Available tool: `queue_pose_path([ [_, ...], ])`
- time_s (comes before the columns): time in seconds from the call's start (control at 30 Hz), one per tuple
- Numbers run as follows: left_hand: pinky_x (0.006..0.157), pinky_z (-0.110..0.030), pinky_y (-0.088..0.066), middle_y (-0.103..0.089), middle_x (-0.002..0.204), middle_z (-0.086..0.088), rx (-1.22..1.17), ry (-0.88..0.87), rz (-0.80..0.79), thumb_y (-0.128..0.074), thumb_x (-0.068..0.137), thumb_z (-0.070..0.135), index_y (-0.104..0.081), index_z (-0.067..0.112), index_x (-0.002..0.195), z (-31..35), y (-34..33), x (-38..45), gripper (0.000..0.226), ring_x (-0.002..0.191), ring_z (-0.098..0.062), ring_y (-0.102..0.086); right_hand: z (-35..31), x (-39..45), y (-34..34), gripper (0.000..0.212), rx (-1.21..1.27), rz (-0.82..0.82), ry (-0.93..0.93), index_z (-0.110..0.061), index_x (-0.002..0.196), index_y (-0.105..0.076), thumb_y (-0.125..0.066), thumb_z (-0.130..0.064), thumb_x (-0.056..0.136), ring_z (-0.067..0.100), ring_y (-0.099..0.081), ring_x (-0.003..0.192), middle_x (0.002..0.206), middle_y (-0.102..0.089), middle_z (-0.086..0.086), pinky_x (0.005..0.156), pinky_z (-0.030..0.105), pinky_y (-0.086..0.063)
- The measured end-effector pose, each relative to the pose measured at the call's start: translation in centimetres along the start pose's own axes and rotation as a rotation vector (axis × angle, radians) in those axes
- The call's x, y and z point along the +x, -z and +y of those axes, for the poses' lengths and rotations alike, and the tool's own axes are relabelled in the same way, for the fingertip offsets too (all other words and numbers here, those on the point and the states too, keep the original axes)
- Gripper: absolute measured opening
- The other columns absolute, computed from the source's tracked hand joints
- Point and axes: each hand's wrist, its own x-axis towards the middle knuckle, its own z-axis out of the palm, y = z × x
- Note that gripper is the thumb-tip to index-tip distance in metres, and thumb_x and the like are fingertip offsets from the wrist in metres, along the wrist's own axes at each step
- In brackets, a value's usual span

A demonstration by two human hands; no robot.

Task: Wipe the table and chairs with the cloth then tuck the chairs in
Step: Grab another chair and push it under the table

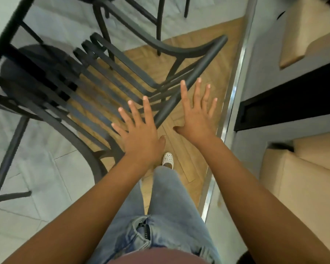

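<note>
A black metal chair (107,79) with a slatted back stands in front of me, its seat partly under the glass-topped table (0,29) at the upper left. My left hand (139,130) is spread open over the lower end of the chair's top rail. My right hand (196,113) is spread open just right of that rail, above the floor. Neither hand holds anything. No cloth is in view.
A second black chair (133,8) stands at the top. Beige cushioned seating (301,180) and a dark panel fill the right side, behind a metal floor strip (231,103). The floor is wood in the middle and pale tile to the left. My leg and white shoe (168,159) are below.
</note>
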Motion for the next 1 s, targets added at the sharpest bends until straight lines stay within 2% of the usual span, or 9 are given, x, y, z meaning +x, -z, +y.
queue_pose_path([
  [0.1,0.107,-0.064,0.001,0.019,0.153,-0.020,0.037,0.092,0.037,-0.056,0.084,0.054,0.029,0.017,0.142,0.9,0.0,1.0,0.110,0.138,-0.044,0.017,1.3,3.2,1.4,0.131,-0.054,0.039,0.111,-0.036,0.136,0.033,-0.080,-0.031,0.070,0.038,0.025,0.139,0.153,0.027,0.012,0.105,0.055,0.015],
  [0.3,0.107,-0.065,0.003,0.018,0.153,-0.020,0.027,0.300,0.094,-0.060,0.081,0.054,0.024,0.017,0.145,2.7,-0.8,1.7,0.112,0.139,-0.040,0.022,4.4,8.1,4.0,0.124,-0.232,0.021,0.402,-0.033,0.138,0.029,-0.077,-0.032,0.075,0.037,0.024,0.140,0.153,0.026,0.014,0.108,0.056,0.013],
  [0.5,0.105,-0.064,0.012,0.012,0.155,-0.018,0.083,0.443,0.184,-0.064,0.077,0.054,0.006,0.018,0.149,3.9,-1.5,1.8,0.107,0.139,-0.038,0.023,6.1,11.5,5.5,0.121,-0.356,-0.024,0.633,-0.028,0.146,0.019,-0.077,-0.032,0.074,0.035,0.022,0.141,0.155,0.023,0.014,0.109,0.054,0.013],
  [0.63,0.100,-0.063,0.018,0.011,0.156,-0.016,0.147,0.493,0.181,-0.064,0.075,0.057,0.003,0.020,0.150,3.9,-1.6,2.1,0.106,0.139,-0.036,0.025,6.6,13.1,5.5,0.126,-0.419,-0.025,0.722,-0.029,0.146,0.019,-0.080,-0.036,0.070,0.034,0.020,0.142,0.155,0.021,0.013,0.110,0.054,0.011],
  [0.77,0.096,-0.062,0.022,0.007,0.157,-0.013,0.210,0.528,0.188,-0.059,0.077,0.059,-0.005,0.018,0.150,3.8,-1.6,2.0,0.099,0.139,-0.034,0.024,6.6,14.3,5.8,0.122,-0.472,-0.031,0.798,-0.028,0.148,0.016,-0.078,-0.036,0.072,0.035,0.021,0.142,0.156,0.020,0.013,0.111,0.054,0.010],
  [0.9,0.105,-0.064,0.013,-0.009,0.157,-0.009,0.210,0.523,0.163,-0.050,0.085,0.049,-0.008,0.015,0.150,3.7,-1.6,2.1,0.085,0.143,-0.028,0.016,6.6,15.3,5.5,0.112,-0.500,-0.016,0.853,-0.030,0.149,0.010,-0.074,-0.035,0.077,0.031,0.019,0.143,0.157,0.016,0.012,0.112,0.052,0.009],
  [1.0,0.111,-0.059,0.007,-0.017,0.156,-0.008,0.179,0.532,0.150,-0.049,0.087,0.041,-0.012,0.011,0.149,3.9,-1.6,2.3,0.079,0.145,-0.025,0.007,6.5,15.4,5.4,0.107,-0.508,-0.020,0.859,-0.030,0.150,0.006,-0.072,-0.038,0.078,0.029,0.015,0.144,0.158,0.011,0.011,0.114,0.050,0.006],
])
